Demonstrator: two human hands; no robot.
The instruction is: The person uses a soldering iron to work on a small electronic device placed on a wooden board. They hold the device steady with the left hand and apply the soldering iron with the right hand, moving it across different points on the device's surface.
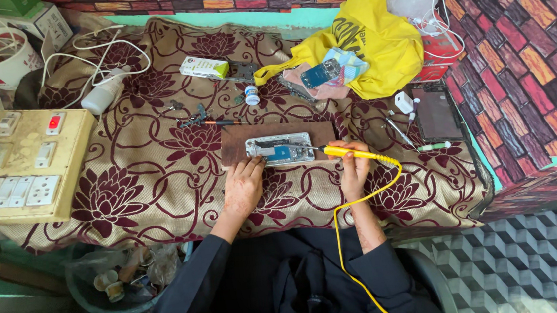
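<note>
An opened phone (279, 148) with its insides showing lies on a brown wooden board (234, 140) in the middle of the table. My left hand (243, 183) rests on the board's near edge, fingertips touching the phone's lower left side. My right hand (353, 166) grips a yellow soldering iron (348, 152) like a pen, its thin tip pointing left onto the phone's right part. The iron's yellow cord (353, 237) loops down past my right forearm.
A floral cloth (141, 180) covers the table. A switchboard (17, 164) sits left, a white bottle (103, 94) and cables behind it. A yellow bag (375, 39) with another phone (320, 74), a small box (204, 67), tweezers (396, 131) and a dark panel (435, 114) lie around.
</note>
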